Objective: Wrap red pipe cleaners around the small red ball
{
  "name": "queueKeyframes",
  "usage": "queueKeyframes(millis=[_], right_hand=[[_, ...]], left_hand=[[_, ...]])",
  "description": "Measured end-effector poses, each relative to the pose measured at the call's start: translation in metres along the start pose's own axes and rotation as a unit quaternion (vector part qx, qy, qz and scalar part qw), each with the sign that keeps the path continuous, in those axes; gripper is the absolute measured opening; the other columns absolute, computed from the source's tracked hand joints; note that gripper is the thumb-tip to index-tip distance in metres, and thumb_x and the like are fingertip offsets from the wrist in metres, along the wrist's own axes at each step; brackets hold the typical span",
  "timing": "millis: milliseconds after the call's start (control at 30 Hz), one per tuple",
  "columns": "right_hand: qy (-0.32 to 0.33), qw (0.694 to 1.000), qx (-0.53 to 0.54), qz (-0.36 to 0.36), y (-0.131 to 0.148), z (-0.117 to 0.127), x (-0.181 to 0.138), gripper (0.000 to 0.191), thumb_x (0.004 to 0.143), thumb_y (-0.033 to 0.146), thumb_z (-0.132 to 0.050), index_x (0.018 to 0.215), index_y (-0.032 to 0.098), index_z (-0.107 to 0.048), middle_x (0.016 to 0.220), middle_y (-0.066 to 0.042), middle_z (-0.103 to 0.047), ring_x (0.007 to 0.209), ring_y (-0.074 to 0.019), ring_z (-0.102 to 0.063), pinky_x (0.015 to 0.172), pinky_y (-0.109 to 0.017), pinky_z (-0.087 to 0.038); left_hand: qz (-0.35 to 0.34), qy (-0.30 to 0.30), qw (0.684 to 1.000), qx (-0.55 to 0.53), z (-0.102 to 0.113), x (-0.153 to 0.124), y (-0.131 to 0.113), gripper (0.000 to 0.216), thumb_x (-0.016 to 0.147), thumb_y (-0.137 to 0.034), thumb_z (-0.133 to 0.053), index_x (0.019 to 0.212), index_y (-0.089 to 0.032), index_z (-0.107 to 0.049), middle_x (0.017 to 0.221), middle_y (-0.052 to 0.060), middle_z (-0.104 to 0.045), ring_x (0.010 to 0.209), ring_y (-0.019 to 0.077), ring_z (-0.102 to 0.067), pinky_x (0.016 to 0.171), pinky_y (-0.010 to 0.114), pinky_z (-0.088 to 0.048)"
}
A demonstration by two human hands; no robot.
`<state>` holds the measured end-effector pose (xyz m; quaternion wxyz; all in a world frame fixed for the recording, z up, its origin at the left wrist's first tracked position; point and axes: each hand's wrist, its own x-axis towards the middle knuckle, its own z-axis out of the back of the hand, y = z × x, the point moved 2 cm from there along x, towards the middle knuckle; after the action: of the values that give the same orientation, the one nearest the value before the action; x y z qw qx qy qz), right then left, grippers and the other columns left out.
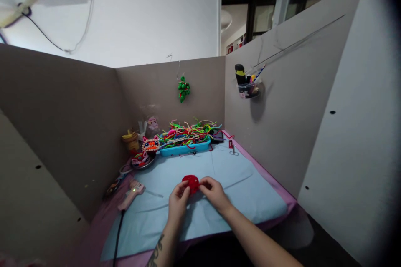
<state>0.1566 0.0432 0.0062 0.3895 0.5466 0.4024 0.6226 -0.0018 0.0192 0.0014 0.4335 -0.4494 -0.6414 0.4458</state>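
A round, fuzzy red piece [191, 181], perhaps of coiled pipe cleaner, is held above the light blue cloth [232, 210]. My left hand [178, 200] pinches its left and lower side between thumb and fingers. On the right edge of the same piece, my right hand [215, 192] has thumb and forefinger closed together. Whatever small part sits in that right pinch is too small to make out. Left of my hands lies a pink hot glue gun [131, 197] with a green light, its nozzle pointing right.
At the back stands a blue tray [184, 149] heaped with colourful pipe cleaners. A metal bowl [144, 164] of fuzzy pieces is at the back left. Small scissors [233, 151] lie back right. The glue gun's black cord [118, 233] runs to the front edge. Grey partitions [266, 133] enclose the table.
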Motion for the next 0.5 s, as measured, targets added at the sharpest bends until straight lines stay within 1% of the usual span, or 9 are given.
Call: queueKeyframes(millis=[233,367,500], right_hand=[[0.019,0.999,0.04,-0.013,0.0016,-0.0014,0.0009,0.008,0.075,0.026,-0.059,0.072,0.018,-0.06,0.067,0.001,-0.061,0.065,-0.0148,-0.056,0.065,-0.026,-0.044],[0.023,0.998,0.056,-0.009,0.0032,-0.0018,0.0011,0.009,0.074,0.026,-0.061,0.072,0.018,-0.06,0.066,0.001,-0.059,0.065,-0.0144,-0.054,0.065,-0.026,-0.043],[0.033,0.996,0.078,-0.025,0.0007,-0.0027,0.0021,0.01,0.073,0.027,-0.063,0.072,0.018,-0.06,0.066,0.002,-0.058,0.064,-0.0138,-0.053,0.064,-0.026,-0.042]], left_hand=[[0.014,0.025,1.0,-0.012,-0.0006,0.0008,0.0039,0.039,0.069,-0.039,-0.074,0.099,-0.014,-0.069,0.105,0.014,-0.072,0.095,0.0261,-0.068,0.085,0.039,-0.053],[0.005,0.018,1.0,-0.02,0.0,0.0014,0.0042,0.04,0.069,-0.039,-0.074,0.1,-0.014,-0.069,0.107,0.015,-0.071,0.099,0.0267,-0.066,0.088,0.039,-0.052],[0.004,0.007,1.0,-0.019,-0.0004,0.0013,0.0015,0.04,0.067,-0.039,-0.075,0.098,-0.015,-0.069,0.105,0.014,-0.072,0.097,0.0263,-0.067,0.088,0.039,-0.051]])
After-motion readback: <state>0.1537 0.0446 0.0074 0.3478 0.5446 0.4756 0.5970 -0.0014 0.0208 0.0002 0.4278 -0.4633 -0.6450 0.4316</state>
